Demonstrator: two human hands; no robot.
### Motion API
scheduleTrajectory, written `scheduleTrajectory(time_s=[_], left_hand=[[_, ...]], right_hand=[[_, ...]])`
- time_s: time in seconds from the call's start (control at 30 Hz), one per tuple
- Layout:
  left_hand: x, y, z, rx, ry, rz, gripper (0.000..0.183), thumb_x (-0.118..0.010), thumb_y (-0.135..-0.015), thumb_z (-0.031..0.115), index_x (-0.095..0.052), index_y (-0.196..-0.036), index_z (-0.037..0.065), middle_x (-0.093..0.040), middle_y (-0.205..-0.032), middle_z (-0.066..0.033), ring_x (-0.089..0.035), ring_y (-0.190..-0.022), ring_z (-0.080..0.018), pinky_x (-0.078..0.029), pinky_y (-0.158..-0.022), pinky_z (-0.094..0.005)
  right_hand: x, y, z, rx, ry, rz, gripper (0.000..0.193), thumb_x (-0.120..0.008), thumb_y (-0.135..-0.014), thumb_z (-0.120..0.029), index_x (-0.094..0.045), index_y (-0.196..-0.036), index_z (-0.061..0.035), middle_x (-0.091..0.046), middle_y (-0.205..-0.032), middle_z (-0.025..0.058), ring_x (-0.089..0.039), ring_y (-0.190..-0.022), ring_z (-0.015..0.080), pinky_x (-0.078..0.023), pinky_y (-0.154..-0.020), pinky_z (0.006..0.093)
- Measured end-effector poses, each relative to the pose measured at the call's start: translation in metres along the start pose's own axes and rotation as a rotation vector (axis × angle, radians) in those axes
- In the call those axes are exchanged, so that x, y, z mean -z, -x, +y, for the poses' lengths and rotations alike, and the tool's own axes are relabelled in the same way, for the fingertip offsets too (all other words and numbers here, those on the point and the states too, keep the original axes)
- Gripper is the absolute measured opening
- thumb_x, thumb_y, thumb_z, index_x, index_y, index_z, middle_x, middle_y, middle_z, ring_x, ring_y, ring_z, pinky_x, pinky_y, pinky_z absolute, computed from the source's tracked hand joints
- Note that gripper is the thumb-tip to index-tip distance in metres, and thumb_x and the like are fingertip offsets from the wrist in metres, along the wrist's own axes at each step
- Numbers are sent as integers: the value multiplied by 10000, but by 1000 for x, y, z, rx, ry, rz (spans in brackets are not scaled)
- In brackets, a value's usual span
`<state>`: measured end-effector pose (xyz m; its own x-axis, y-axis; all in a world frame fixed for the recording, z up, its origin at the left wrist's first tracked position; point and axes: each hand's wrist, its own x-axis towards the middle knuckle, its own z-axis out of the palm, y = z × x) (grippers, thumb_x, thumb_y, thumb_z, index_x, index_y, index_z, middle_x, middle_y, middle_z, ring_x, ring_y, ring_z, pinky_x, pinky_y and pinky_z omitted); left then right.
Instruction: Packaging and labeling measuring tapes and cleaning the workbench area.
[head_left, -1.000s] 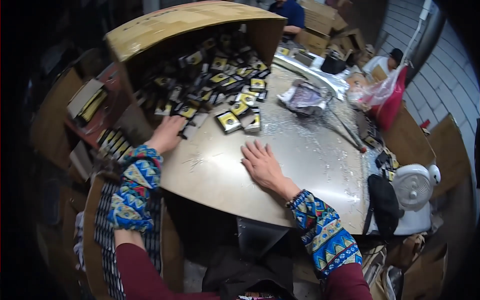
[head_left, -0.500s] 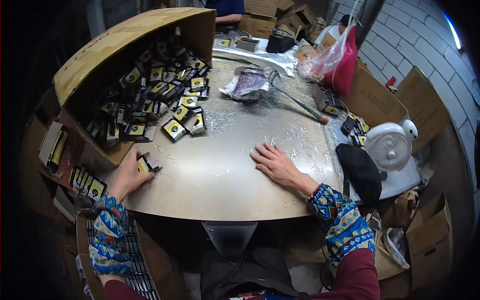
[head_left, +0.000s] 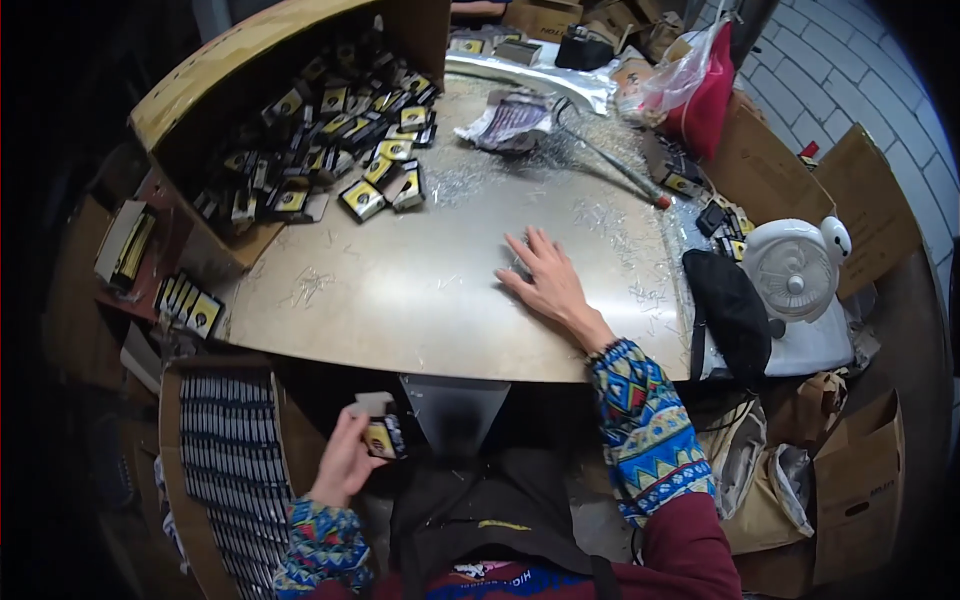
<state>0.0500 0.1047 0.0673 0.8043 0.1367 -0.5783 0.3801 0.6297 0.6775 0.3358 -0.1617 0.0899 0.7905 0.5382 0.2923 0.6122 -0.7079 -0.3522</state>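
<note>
My left hand is closed around a small black and yellow box, held below the table's front edge, near my lap. The box has a pale flap standing up at its top. On the tabletop my right hand lies palm down, fingers spread, holding nothing. Thin shiny slivers form a small heap on the left part of the table; others are strewn around and to the right of my right hand. Many similar boxes spill from a large cardboard carton tipped toward me.
A carton of tightly packed rows sits at lower left. Several boxes stand by the table's left edge. On the right are a black pouch and a white fan. A brush-like stick and crumpled wrapper lie at the back.
My left hand has carried the box from the table's left side down past the front edge. A heap of slivers shows where it was. My right hand stays spread on the table; the view has shifted.
</note>
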Motion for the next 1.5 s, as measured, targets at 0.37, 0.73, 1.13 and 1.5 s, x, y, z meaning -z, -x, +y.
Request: scheduleTrajectory(time_s=[0.37,0.73,1.13,1.5], left_hand=[[-21,-1,-114,86,-222,-67,256,-671,-870,65,-553,-1098,71,-625,-950,-7,-569,-757,-55,-432,-589,-171],[-29,14,-124,-63,-365,-44,568,-727,-792,122,-405,-1247,14,-608,-1045,-107,-593,-972,-182,-487,-829,-307],[-13,18,-134,-540,-1018,32,323,-650,-870,224,-508,-1124,82,-629,-993,-221,-599,-953,-439,-503,-757,-461],[-38,38,-84,-520,-904,69,738,-820,-716,237,-419,-1294,14,-587,-1149,-211,-622,-1041,-336,-505,-874,-382]], right_hand=[[-39,74,-146,138,12,23,426,-537,-946,-272,-517,-1314,-60,-423,-1404,224,-353,-1307,465,-306,-1084,529],[28,121,-148,149,-468,-224,347,-570,-804,39,-621,-1136,-43,-583,-1171,156,-555,-1064,332,-474,-884,373],[-31,182,-152,239,-690,-430,302,-610,-865,-67,-590,-1154,16,-610,-1136,218,-624,-982,388,-536,-828,404],[-17,160,-151,-284,-809,-427,253,-640,-902,-154,-633,-1106,-6,-684,-868,154,-677,-748,185,-526,-672,303]])
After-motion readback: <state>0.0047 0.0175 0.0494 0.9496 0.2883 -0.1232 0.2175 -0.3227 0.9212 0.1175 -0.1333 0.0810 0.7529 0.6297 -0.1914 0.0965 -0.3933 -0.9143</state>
